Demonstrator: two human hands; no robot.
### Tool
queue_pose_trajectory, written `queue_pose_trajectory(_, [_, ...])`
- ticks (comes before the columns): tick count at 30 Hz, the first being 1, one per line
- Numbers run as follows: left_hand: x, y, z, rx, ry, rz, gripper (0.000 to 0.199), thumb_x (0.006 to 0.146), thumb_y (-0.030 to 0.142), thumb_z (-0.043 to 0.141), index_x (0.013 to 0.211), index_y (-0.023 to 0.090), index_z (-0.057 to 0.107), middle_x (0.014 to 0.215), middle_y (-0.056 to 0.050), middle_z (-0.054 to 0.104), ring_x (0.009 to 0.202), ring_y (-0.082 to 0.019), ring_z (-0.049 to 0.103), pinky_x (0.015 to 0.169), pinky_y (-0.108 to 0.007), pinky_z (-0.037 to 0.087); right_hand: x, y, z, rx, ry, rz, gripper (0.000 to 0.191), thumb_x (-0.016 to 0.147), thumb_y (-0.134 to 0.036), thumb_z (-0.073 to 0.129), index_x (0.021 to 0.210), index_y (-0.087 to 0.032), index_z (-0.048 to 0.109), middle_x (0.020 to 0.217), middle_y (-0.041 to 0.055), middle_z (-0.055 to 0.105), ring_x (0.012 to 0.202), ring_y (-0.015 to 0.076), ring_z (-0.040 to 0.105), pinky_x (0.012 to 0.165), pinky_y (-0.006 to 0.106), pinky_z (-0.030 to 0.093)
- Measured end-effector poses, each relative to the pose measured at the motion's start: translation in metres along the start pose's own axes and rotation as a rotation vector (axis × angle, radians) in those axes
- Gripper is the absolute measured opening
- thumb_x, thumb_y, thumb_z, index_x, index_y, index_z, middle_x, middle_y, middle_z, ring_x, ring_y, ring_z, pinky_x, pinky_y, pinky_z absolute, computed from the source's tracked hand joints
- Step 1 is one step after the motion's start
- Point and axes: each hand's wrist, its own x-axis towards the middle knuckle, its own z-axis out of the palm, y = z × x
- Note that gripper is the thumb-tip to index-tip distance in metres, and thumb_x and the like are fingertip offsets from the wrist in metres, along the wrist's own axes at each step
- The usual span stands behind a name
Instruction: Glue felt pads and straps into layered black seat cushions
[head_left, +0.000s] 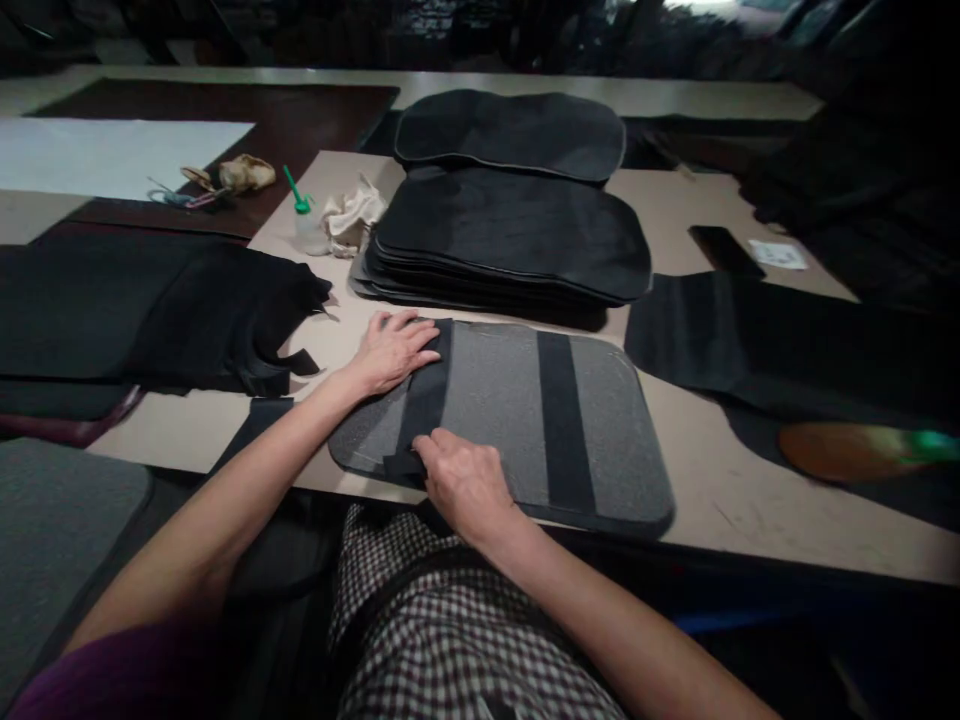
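A grey rounded panel lies flat on the table in front of me. Two black strips cross it: a left strip and a right strip. With fingers stretched out, my left hand rests on the top end of the left strip, at the panel's far edge. My right hand is closed in a pinch on the near end of the same strip, by the panel's front edge. A small dark flap of the strip shows left of the pinching fingers; the fingertips are partly hidden.
Behind the panel rises a stack of black panels. Black cloth pieces lie left and right. A bottle with a green spout stands by a crumpled white cloth. A brown, wooden-looking tool and a phone-like slab lie right.
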Motion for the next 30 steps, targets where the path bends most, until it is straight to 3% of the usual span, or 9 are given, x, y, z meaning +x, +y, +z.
queue_pose_trajectory(7, [0.0, 0.001, 0.001, -0.04, -0.005, -0.001, 0.05, 0.105, 0.051, 0.038, 0.147, 0.03, 0.053, 0.153, -0.009, 0.056, 0.145, -0.035, 0.039, 0.114, -0.061, 0.023, -0.009, -0.003, 0.005, -0.076, 0.086, -0.08, 0.02, 0.104, -0.016, 0.048, 0.104, -0.018, 0.068, 0.11, 0.0096, 0.064, 0.092, 0.0228, 0.059, 0.057, 0.032, 0.049])
queue_pose_trajectory(13, [0.0, 0.0, 0.003, -0.052, 0.004, 0.001, 0.05, 0.104, 0.052, 0.037, 0.147, 0.032, 0.053, 0.153, -0.008, 0.056, 0.146, -0.036, 0.038, 0.113, -0.063, 0.022, -0.012, -0.001, 0.015, -0.124, 0.249, -0.199, 0.026, 0.105, -0.016, 0.044, 0.105, -0.013, 0.069, 0.136, 0.0137, 0.06, 0.111, 0.0265, 0.053, 0.083, 0.039, 0.051])
queue_pose_trajectory(22, [0.008, 0.002, 0.006, -0.077, 0.013, -0.057, 0.047, 0.106, 0.054, 0.034, 0.137, 0.026, 0.056, 0.145, -0.01, 0.06, 0.146, -0.033, 0.034, 0.113, -0.061, 0.027, -0.016, 0.002, 0.017, -0.177, 0.288, -0.323, 0.028, 0.105, -0.012, 0.039, 0.113, -0.007, 0.065, 0.12, 0.0191, 0.066, 0.106, 0.0274, 0.057, 0.094, 0.044, 0.044])
queue_pose_trajectory(30, [0.021, 0.002, 0.007, -0.064, 0.104, -0.153, 0.032, 0.101, 0.047, 0.054, 0.12, 0.022, 0.064, 0.154, -0.013, 0.043, 0.149, -0.033, 0.028, 0.116, -0.061, 0.026, -0.02, 0.002, 0.019, -0.178, 0.331, -0.328, 0.026, 0.104, -0.014, 0.042, 0.116, -0.006, 0.064, 0.123, 0.0202, 0.066, 0.111, 0.0293, 0.057, 0.101, 0.046, 0.042])
